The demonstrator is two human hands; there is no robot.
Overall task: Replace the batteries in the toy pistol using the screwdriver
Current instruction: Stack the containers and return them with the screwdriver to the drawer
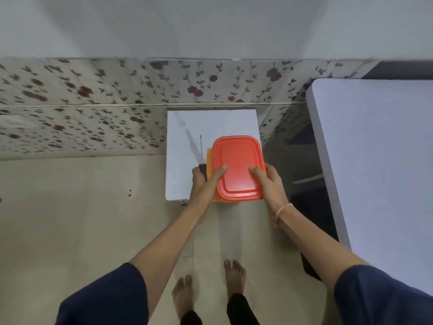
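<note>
Fingers of left hand pin screwdriver against the orange box's left side, shaft pointing away; right hand clamps the box.

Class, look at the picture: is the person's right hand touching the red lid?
Touching. The head view shows the thumb of the right hand lying flat on top of the red lid, near its right edge.

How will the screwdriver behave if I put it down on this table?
The screwdriver looks stiff and light: thin shaft, small handle. It may roll, as its handle looks round and the table looks smooth. Pinched by the left hand against the box, it could slip.
</note>
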